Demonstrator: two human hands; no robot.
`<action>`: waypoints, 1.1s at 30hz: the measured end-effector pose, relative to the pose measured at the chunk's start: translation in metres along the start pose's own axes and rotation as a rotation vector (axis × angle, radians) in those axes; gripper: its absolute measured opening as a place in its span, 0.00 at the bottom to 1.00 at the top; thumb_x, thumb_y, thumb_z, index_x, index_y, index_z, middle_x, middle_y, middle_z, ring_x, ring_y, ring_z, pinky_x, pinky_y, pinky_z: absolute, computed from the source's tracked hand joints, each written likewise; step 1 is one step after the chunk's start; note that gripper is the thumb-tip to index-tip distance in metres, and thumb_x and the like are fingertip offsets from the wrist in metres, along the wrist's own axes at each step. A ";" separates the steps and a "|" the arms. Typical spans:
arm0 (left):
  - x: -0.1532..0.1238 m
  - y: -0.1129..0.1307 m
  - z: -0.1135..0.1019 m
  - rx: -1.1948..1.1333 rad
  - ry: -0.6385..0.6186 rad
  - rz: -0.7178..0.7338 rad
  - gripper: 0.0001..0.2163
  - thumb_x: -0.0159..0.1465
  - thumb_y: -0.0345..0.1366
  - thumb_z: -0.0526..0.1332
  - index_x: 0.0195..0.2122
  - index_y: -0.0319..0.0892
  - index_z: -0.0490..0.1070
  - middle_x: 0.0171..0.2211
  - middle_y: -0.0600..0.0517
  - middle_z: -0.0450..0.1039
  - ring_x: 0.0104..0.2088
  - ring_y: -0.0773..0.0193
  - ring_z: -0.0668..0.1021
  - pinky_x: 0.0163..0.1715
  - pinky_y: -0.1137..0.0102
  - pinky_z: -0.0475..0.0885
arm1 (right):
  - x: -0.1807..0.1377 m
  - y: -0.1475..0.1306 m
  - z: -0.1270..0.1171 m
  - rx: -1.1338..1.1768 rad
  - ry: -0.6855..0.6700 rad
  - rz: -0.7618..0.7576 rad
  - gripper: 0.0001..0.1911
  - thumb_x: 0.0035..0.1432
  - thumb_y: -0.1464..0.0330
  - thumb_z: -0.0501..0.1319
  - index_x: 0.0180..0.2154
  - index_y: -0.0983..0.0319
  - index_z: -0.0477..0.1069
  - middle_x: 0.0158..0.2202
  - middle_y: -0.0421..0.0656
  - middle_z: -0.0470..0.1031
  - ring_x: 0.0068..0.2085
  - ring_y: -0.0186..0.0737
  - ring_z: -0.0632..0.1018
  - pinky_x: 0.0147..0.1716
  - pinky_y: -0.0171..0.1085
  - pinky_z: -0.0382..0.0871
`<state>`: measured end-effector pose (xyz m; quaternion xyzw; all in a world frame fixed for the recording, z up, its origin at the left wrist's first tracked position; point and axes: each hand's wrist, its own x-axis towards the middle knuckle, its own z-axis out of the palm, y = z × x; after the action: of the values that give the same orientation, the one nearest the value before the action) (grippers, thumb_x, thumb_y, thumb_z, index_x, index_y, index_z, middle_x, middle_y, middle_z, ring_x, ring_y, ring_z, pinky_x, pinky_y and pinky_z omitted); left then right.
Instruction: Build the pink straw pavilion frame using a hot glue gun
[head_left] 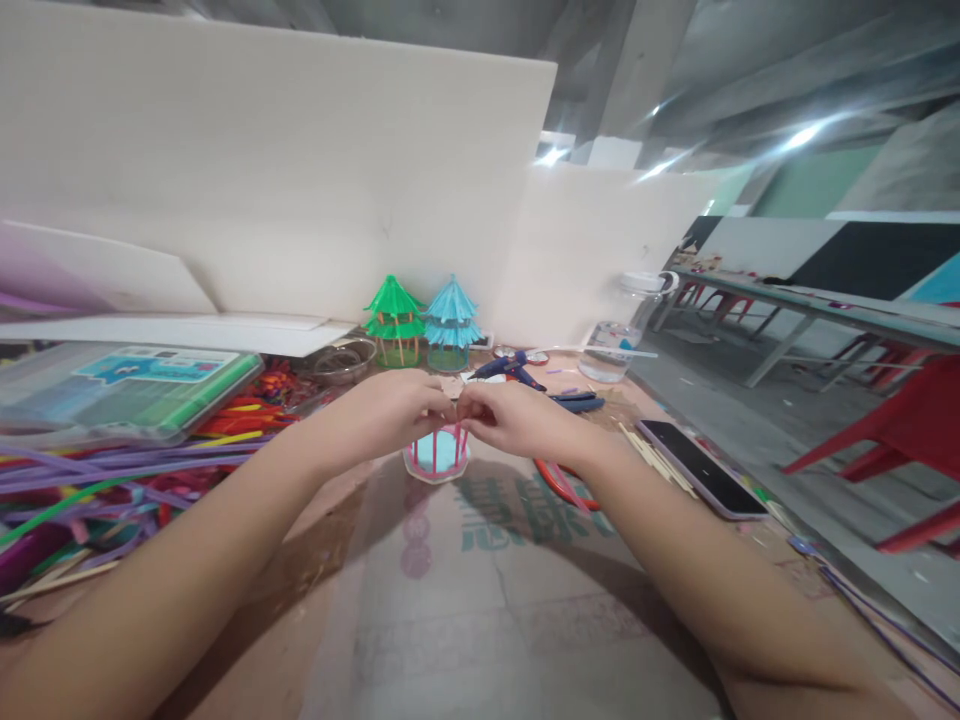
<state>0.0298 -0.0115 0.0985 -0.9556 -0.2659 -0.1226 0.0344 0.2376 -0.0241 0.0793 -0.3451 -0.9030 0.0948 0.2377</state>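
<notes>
A small pavilion frame (436,455) stands on the table in front of me, with pink posts around a light blue floor and a pale rim. My left hand (401,408) reaches over its top from the left, fingers bent and pinched at the upper ends of the posts. From the right, my right hand (499,415) pinches at the same upper edge, thumb and forefinger together. The fingertips of both hands nearly meet there and hide the top. Behind them are a green model pavilion (394,320) and a blue model pavilion (451,325), both with tiered roofs.
Purple and coloured pipe cleaners (112,480) and a plastic case (142,390) lie at left. Toward the right are a dark blue glue gun (514,368), orange-handled scissors (559,485), wooden sticks (656,458), a phone (703,468) and a water bottle (616,335). White boards rise behind.
</notes>
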 end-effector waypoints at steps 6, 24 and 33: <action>0.000 0.001 0.000 -0.018 0.011 -0.001 0.12 0.69 0.35 0.54 0.37 0.41 0.77 0.40 0.47 0.78 0.40 0.63 0.78 0.38 0.72 0.68 | 0.001 -0.008 -0.002 -0.072 -0.013 0.056 0.07 0.56 0.77 0.59 0.37 0.63 0.71 0.30 0.41 0.74 0.29 0.33 0.71 0.30 0.32 0.57; -0.004 0.013 -0.014 -0.086 0.235 -0.110 0.11 0.66 0.35 0.57 0.41 0.42 0.79 0.37 0.48 0.78 0.37 0.62 0.77 0.36 0.70 0.69 | 0.001 -0.019 -0.010 -0.014 0.185 0.150 0.01 0.57 0.72 0.60 0.33 0.62 0.68 0.26 0.37 0.71 0.26 0.31 0.68 0.26 0.31 0.55; -0.008 0.030 -0.029 -0.354 0.359 -0.190 0.11 0.64 0.39 0.58 0.35 0.44 0.81 0.31 0.51 0.76 0.34 0.64 0.76 0.34 0.72 0.69 | -0.001 -0.026 -0.013 -0.010 0.395 0.017 0.01 0.58 0.72 0.57 0.33 0.62 0.67 0.26 0.37 0.71 0.25 0.31 0.69 0.25 0.30 0.57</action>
<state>0.0329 -0.0451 0.1248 -0.8804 -0.3185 -0.3375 -0.0980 0.2297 -0.0441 0.0986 -0.3658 -0.8363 0.0228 0.4079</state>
